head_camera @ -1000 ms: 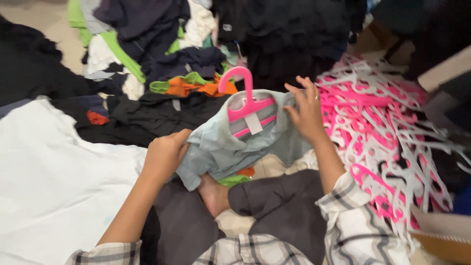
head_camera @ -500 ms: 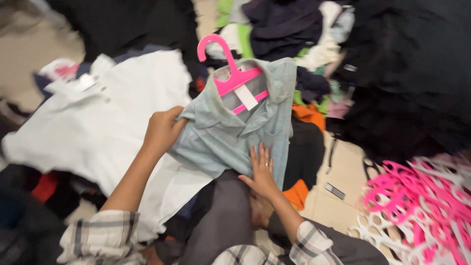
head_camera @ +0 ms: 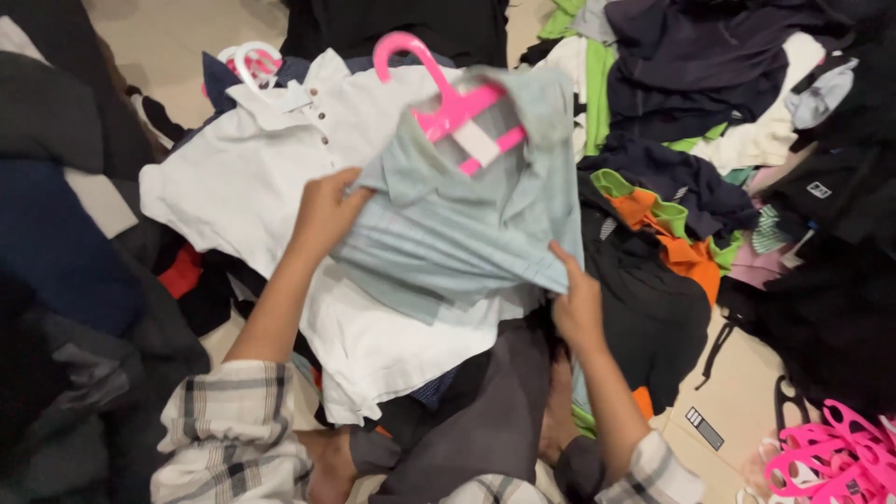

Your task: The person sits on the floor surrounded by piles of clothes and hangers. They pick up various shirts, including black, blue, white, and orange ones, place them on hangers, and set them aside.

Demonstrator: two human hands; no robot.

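Pale blue shirt on pink hanger, held spread over white shirt. Left hand grips its collar edge; right hand pinches its hem, likely keeping it flat. Orange-green garment lies beside its right edge.

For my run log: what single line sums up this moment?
left hand: grips pale blue shirt | right hand: grips hem | pink hanger: inside shirt

Matt cloth shirt, glossy plastic hanger
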